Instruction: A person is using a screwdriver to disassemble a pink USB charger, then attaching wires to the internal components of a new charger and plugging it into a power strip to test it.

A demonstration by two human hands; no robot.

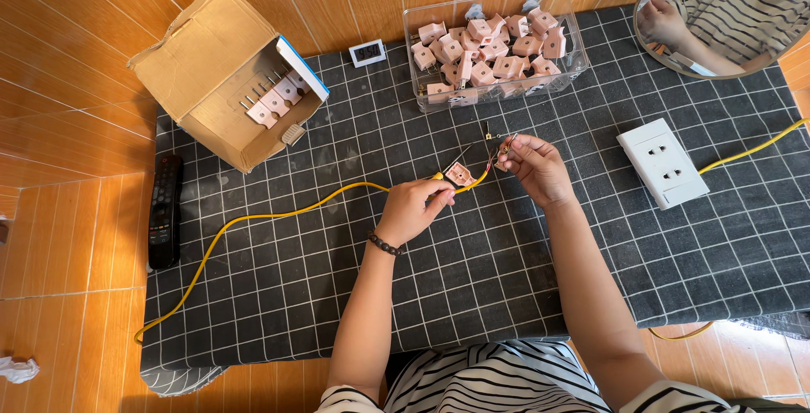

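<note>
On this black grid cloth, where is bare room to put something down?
Bare cloth lies between the yellow cable and the near table edge, below the left hand. More lies right of the right hand, below the white socket. It is crowded around the cardboard box and clear bin.

Both forearms reach fwd over table, L hand [413, 209] & R hand [535, 168] each in pinch grip, close together.

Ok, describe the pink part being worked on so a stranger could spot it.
On the black grid-patterned cloth, follow the yellow cable to the hands. The small pink part sits between them, alone, unlike those heaped in the clear tub.
</note>
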